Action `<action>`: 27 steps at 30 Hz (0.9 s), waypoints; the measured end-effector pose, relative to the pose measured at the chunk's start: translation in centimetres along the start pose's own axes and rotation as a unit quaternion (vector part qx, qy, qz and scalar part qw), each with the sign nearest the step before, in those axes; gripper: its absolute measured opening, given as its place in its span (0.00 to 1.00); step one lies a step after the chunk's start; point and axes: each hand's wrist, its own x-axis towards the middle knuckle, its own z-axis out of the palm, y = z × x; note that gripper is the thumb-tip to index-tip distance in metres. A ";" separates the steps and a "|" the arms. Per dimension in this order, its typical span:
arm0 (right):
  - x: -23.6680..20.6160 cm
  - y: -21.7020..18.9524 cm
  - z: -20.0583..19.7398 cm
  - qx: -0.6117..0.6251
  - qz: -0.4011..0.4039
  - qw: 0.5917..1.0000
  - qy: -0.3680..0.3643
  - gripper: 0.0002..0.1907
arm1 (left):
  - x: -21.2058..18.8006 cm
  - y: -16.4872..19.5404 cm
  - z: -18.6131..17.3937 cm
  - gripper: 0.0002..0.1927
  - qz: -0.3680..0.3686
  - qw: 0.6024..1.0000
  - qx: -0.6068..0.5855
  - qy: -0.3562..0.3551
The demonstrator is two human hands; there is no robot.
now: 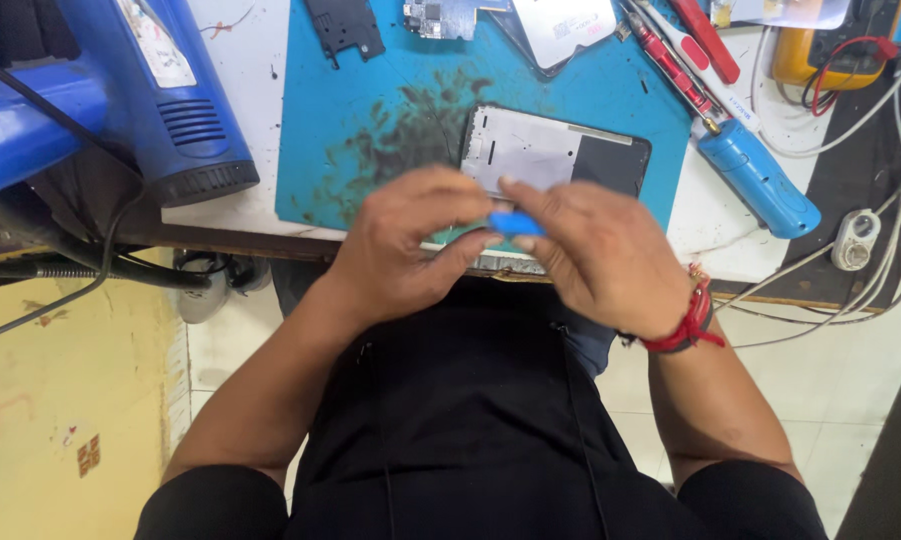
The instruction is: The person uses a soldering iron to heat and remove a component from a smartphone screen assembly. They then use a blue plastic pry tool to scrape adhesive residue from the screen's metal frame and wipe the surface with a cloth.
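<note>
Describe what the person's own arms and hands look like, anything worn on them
Both arms are bare from the elbow down, with black short sleeves showing only at the bottom of the picture. The left hand wears nothing visible: no glove, ring or band. The right hand is also ungloved, and its wrist carries a red knotted thread bracelet with loose ends, beside a darker band.

A small blue tool — flat, plastic-looking, lying roughly level — is pinched between the fingertips of both hands, just above the near edge of the blue work mat. Only its middle shows; both ends are hidden under fingers. Behind it on the mat lies an opened phone frame — grey metal inside, dark at its right end.
</note>
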 end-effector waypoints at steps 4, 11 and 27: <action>-0.3 -0.2 0.6 0.130 0.030 0.990 -0.038 0.17 | -1.2 0.2 0.1 0.11 -0.104 0.987 -0.122 0.033; 0.0 -0.9 1.9 0.104 0.014 0.994 0.032 0.08 | -1.9 0.1 0.1 0.06 -0.159 0.974 -0.160 0.037; 5.2 -0.3 2.3 -0.116 0.056 0.979 0.156 0.15 | 2.0 -4.0 -2.1 0.51 -0.014 0.979 0.196 0.045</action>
